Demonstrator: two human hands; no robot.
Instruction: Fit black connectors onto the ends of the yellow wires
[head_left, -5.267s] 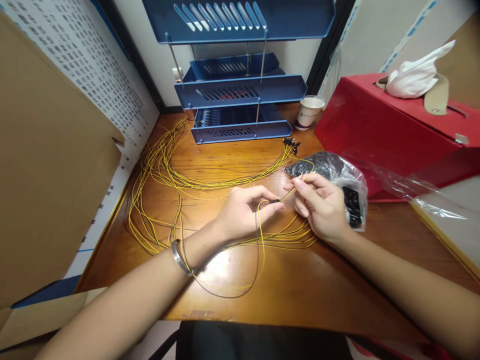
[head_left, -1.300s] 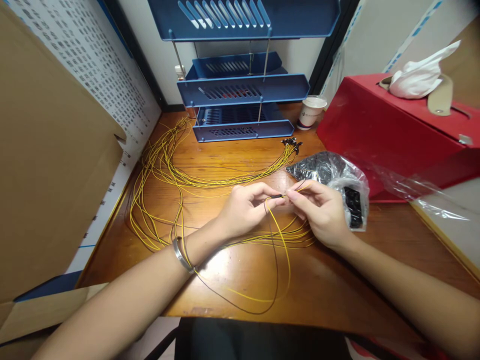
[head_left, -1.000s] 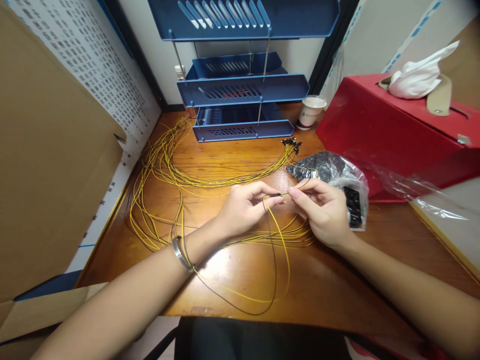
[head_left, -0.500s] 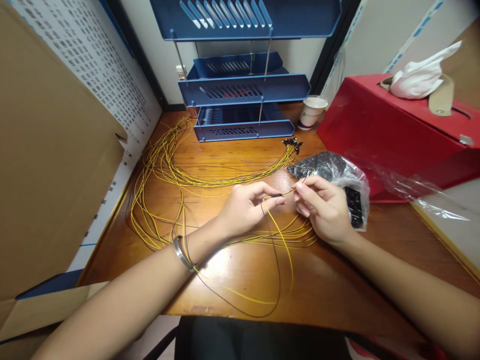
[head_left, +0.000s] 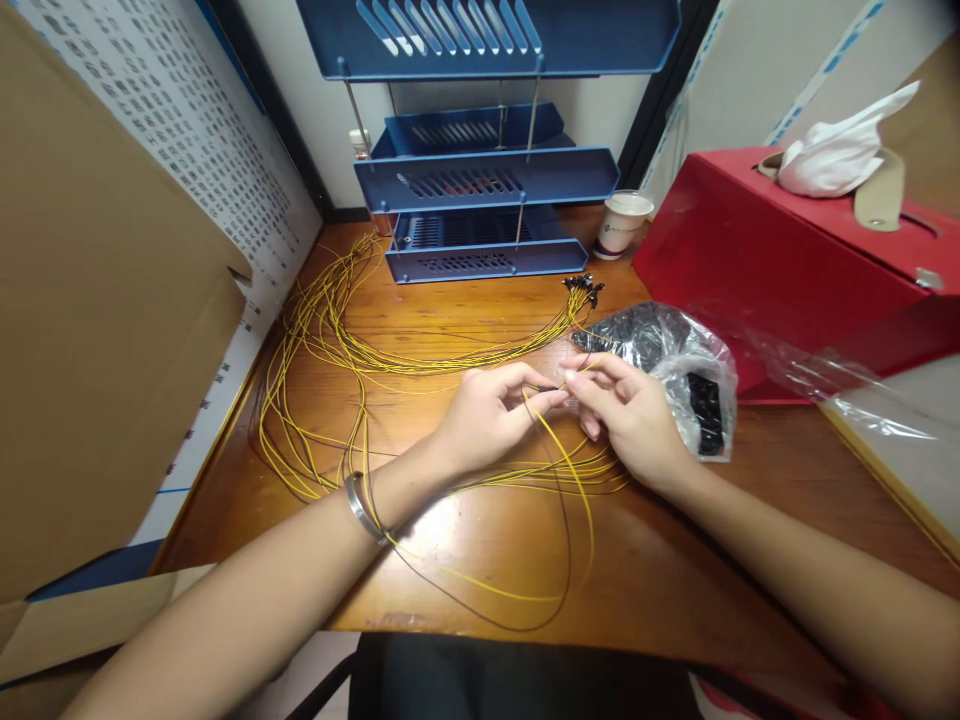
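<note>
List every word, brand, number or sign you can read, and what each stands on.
No text can be read.
White cup: dark print, too small to read.
White panel at left: rows of dark print, too blurred to read.
Right panel: blue marks, too blurred to read.
Black piece in the left hand: no marking visible.

In front of me, a pale wall [head_left: 581, 115] meets dark trim [head_left: 281, 130] at the corners; my wooden desk [head_left: 675, 570] shines (one bright glare [head_left: 439, 535] near its front edge), and to my left stands a printed white panel [head_left: 165, 120].
</note>
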